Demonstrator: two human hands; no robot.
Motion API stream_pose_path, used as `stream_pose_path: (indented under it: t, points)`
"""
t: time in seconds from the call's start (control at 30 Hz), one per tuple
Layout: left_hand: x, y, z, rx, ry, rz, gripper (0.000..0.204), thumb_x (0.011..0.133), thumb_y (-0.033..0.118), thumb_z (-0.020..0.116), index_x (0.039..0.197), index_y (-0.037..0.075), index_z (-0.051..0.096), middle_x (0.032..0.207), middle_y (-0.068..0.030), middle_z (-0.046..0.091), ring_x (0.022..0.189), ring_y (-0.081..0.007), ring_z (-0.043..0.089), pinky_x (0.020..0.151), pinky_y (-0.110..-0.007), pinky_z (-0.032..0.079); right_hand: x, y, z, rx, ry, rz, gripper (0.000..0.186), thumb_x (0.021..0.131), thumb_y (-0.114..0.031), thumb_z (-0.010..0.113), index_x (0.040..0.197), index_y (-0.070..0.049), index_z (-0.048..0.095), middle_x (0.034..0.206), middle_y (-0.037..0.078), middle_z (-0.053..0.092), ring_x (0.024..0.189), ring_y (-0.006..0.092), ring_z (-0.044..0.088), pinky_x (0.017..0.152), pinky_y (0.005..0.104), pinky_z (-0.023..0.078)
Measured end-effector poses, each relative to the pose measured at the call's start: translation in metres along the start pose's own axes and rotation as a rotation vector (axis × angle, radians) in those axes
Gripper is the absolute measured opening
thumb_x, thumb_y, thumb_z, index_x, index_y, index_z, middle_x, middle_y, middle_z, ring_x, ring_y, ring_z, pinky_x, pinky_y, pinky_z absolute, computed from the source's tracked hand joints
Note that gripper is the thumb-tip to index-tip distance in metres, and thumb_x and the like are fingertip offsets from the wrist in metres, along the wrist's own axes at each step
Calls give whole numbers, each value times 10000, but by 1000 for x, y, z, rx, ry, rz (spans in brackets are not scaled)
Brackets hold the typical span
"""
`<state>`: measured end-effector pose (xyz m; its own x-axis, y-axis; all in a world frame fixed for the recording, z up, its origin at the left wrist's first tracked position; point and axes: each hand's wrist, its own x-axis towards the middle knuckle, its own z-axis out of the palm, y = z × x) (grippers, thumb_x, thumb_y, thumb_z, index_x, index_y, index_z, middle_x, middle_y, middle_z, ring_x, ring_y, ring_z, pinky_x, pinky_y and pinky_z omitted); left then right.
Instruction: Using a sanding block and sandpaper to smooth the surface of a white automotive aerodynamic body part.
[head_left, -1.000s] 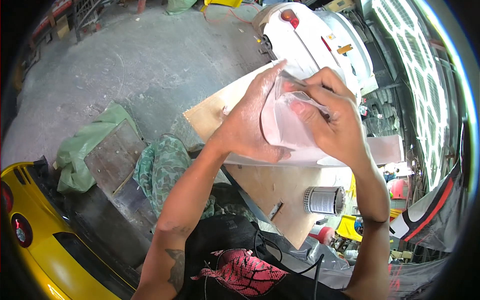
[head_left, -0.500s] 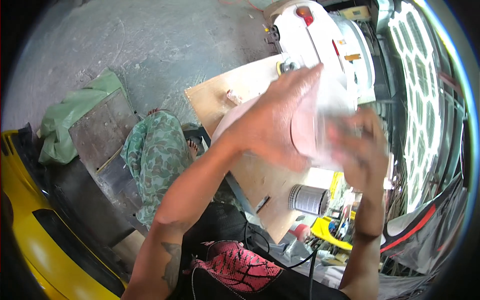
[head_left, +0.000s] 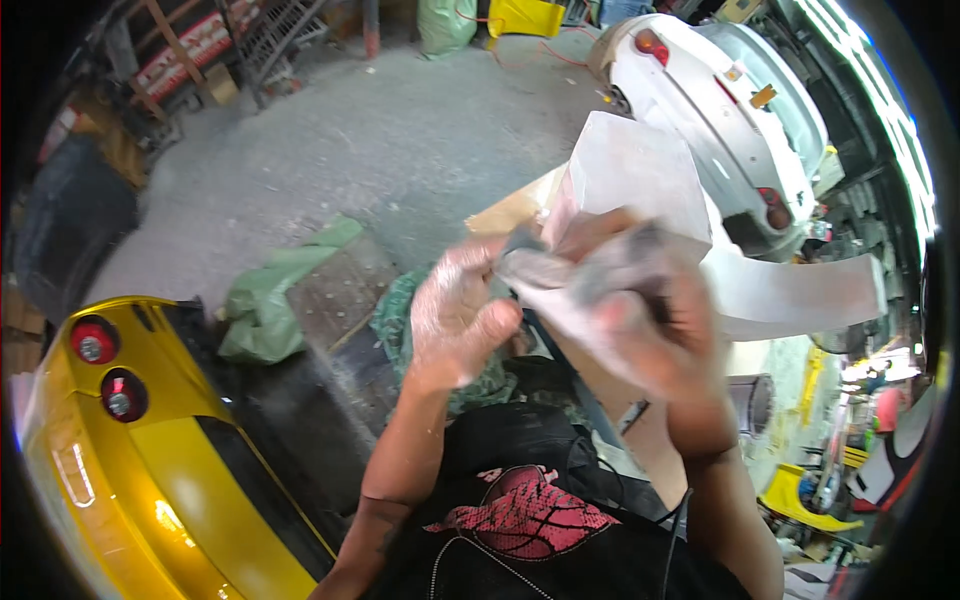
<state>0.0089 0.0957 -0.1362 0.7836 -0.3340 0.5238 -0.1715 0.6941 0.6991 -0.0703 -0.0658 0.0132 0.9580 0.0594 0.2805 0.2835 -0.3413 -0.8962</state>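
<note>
My right hand (head_left: 655, 325) is blurred by motion and closed around a grey folded piece that looks like sandpaper (head_left: 545, 268). Its free end points at my left hand (head_left: 455, 315), which is dusted white, with the thumb held away from the fingers. Those fingertips come close to the grey end; whether they touch it I cannot tell. Just beyond both hands is a large whitish, dusty body panel (head_left: 640, 165) with a boxy raised end. Its curved wing (head_left: 800, 295) reaches out to the right. Part of the panel is hidden behind my right hand.
The panel rests on a wooden board (head_left: 505, 210). A metal can (head_left: 750, 405) stands to the right. A white car (head_left: 700, 100) is at the far right, a yellow car (head_left: 190, 430) at the left. Green sheeting (head_left: 275, 300) lies over a low dark bench (head_left: 345, 285).
Both hands have come off the panel and drawn back in front of my chest, close together. The view has swung, bringing more of the yellow car and the floor into sight.
</note>
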Motion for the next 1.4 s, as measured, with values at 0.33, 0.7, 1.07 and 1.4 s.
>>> stream_pose_path:
  t: [0.33, 0.7, 1.07, 1.4]
  points:
    - [-36, 69, 74, 26, -38, -46, 662, 834, 312, 892, 1322, -30, 605, 1476, -153, 485, 1328, -278, 514, 1079, -409, 437, -48, 31, 15, 645, -47, -127, 670, 1012, -398, 686, 1463, 23, 426, 1308, 128, 619, 1165, 195, 582, 1029, 363, 454]
    - [-29, 70, 113, -36, -53, -96, 882, 806, 382, 908, 1453, -43, 485, 1494, -131, 522, 1346, -193, 505, 1109, -368, 401, -49, 17, -16, 669, -54, -205, 987, 951, -442, 754, 1644, -41, 176, 1358, 99, 524, 1230, 176, 516, 1088, 338, 401]
    - [-36, 42, 79, -83, 6, -167, 903, 806, 393, 895, 1461, -66, 477, 1437, -133, 571, 1293, -224, 570, 1098, -380, 426, -33, 61, 3, 831, -138, 79, 1012, 943, -378, 785, 1655, -98, 123, 1389, 118, 458, 1228, 204, 506, 1073, 369, 435]
    - [-39, 34, 30, 54, 215, -114, 511, 850, 297, 864, 1171, 0, 600, 1327, -253, 610, 1213, -346, 628, 1037, -469, 499, -23, 89, 38, 633, -49, 184, 970, 873, -340, 849, 1603, -81, 266, 1337, 156, 437, 1126, 212, 567, 886, 342, 549]
